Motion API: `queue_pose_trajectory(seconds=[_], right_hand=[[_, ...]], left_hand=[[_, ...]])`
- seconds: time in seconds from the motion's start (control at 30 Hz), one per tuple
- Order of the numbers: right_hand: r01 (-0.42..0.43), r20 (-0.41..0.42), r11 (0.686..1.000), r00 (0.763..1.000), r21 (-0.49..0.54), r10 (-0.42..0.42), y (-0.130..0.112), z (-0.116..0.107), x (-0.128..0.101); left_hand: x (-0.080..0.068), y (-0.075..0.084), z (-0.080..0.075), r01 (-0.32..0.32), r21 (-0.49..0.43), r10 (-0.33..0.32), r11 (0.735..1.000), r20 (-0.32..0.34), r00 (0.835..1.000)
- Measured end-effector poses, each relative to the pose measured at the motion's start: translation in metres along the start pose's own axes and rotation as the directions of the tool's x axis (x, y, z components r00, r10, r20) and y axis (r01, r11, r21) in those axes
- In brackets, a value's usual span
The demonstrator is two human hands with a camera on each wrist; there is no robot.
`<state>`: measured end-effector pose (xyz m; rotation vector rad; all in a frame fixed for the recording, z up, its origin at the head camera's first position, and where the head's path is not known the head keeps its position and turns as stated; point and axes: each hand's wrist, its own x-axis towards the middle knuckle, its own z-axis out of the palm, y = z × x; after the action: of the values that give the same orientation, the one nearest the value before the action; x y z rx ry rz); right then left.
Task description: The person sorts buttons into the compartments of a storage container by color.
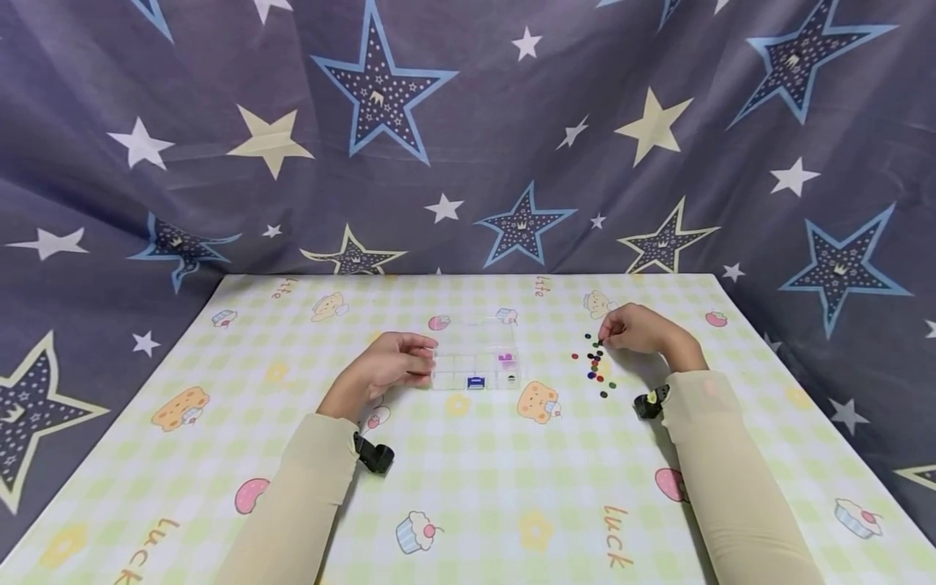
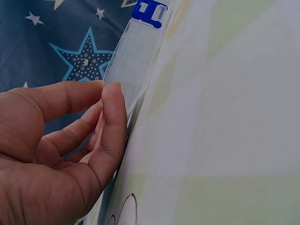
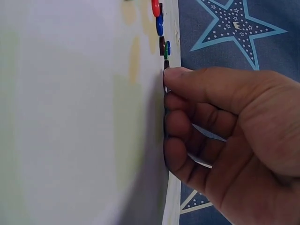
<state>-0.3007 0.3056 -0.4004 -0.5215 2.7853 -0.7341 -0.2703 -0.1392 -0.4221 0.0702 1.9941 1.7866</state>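
A clear plastic compartment box (image 1: pixel 455 382) lies on the table with its see-through lid (image 1: pixel 478 333) raised at the back. Its blue latch (image 2: pixel 150 12) is on the front side. My left hand (image 1: pixel 391 363) holds the box's left end, thumb at the front and fingers behind. Magenta bits (image 1: pixel 505 357) lie in a right-hand compartment, with a small dark piece (image 1: pixel 511 377) in front of them. To the right, my right hand (image 1: pixel 643 331) is down at the tabletop, thumb and fingertips pinching a small dark disc (image 3: pixel 166 64) at the pile's edge.
Several small round discs (image 1: pixel 591 374) in red, blue, green and dark colours are scattered between the box and my right hand. The patterned tablecloth (image 1: pixel 475 455) covers the table, and a star-printed curtain (image 1: pixel 468 162) hangs behind it.
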Motion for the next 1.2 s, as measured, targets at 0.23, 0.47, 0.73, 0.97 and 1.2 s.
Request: queue_pose_trajectory(seconds=[0.23, 0.47, 0.73, 0.97, 1.2], right_hand=[[-0.023, 0.003, 1.000, 1.000, 0.016, 0.023, 0.0019, 0.0017, 0.0006], [-0.022, -0.002, 0.999, 1.000, 0.024, 0.022, 0.0012, 0.0017, -0.0003], [-0.024, -0.002, 1.000, 1.000, 0.010, 0.024, -0.0006, 0.0010, -0.0002], [-0.042, 0.038, 0.999, 0.998, 0.004, 0.042, -0.0029, 0.0014, 0.0014], [-0.037, 0.071, 0.999, 0.997, -0.011, 0.038, -0.0038, 0.0005, 0.0014]], left_hand=[[-0.0009, -0.0002, 0.0013, 0.004, -0.010, -0.004, 1.000, -0.005, 1.000], [-0.0008, -0.0007, 0.0003, -0.005, -0.002, 0.005, 1.000, 0.006, 1.000], [-0.0001, -0.0007, -0.0001, -0.005, 0.007, 0.005, 1.000, 0.008, 1.000], [0.0000, -0.0008, -0.0007, -0.001, 0.011, 0.001, 1.000, 0.002, 1.000], [0.0009, -0.0014, -0.0015, -0.002, 0.017, 0.002, 1.000, 0.000, 1.000]])
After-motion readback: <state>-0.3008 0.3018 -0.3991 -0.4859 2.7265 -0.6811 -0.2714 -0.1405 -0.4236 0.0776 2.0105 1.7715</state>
